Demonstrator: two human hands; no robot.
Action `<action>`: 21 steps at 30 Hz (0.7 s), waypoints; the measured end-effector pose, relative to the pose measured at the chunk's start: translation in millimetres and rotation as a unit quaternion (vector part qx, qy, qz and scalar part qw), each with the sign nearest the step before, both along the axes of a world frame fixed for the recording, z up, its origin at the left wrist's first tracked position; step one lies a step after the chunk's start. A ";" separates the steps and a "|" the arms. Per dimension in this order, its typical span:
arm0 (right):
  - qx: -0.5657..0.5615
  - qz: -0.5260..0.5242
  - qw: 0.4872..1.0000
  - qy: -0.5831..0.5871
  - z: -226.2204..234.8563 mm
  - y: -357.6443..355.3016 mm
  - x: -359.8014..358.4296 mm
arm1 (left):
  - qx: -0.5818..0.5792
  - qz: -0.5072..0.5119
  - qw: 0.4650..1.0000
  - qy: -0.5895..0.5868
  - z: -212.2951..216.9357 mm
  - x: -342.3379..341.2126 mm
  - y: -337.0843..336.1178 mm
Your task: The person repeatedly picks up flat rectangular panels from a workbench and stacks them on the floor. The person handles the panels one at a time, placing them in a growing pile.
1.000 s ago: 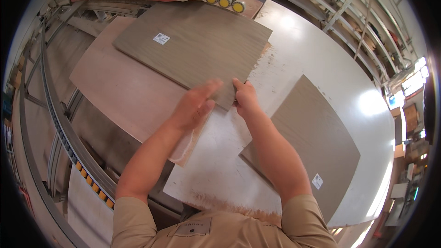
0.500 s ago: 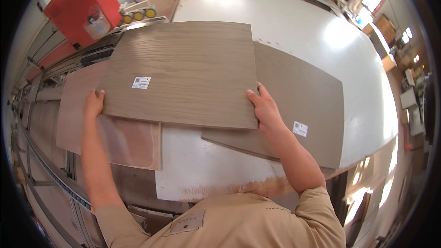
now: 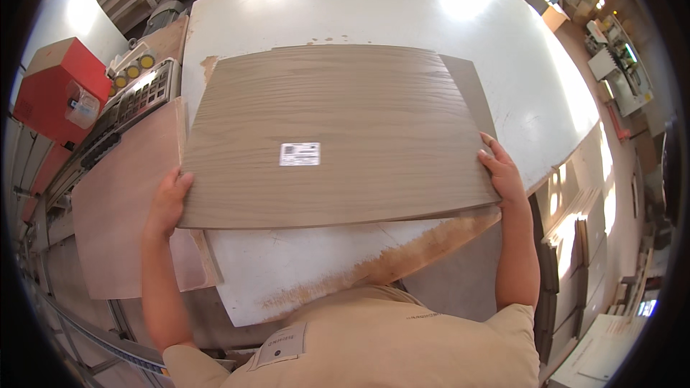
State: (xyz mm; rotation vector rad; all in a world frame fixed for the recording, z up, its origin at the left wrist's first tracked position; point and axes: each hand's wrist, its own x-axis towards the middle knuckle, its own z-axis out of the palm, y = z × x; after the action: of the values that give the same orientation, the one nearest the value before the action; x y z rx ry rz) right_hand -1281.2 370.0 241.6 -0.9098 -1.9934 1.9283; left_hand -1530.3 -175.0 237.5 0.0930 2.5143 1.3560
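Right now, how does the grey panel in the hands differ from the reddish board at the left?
The grey panel has a wood-grain face and a small label; the reddish board is plain brown with no label in view. The grey panel is gripped at both side edges by the left hand and right hand over the white table; the reddish board lies unheld, partly beneath it. Both are flat rectangular sheets.

Pretty bright in here, light's coming from overhead and bouncing hard off my white desk point(image 3: 374, 7), two blown-out glare patches up top. The wood panel point(image 3: 338, 136) I'm holding is evenly lit and sharp, grain shows fine. Fisheye bends every straight edge, and the corners are black. Shadows soft.
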 end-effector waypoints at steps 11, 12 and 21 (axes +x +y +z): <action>0.319 -0.098 0.942 -0.045 -72.3 124.9 65.2 | -0.124 -0.070 0.982 0.128 -44.5 10.9 102.1; 0.337 -0.044 0.937 -0.084 -80.2 127.7 65.2 | -0.057 -0.102 0.990 0.082 -57.5 8.0 107.8; 0.346 0.028 0.889 -0.298 -61.6 88.3 4.1 | 0.335 -0.167 0.927 0.013 -115.2 -26.7 113.0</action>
State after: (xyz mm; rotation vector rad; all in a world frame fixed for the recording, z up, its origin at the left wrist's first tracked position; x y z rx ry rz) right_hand -1277.1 458.3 180.0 -1.3118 -2.7662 0.8226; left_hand -1557.0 -62.0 122.3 0.6444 1.8195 1.9793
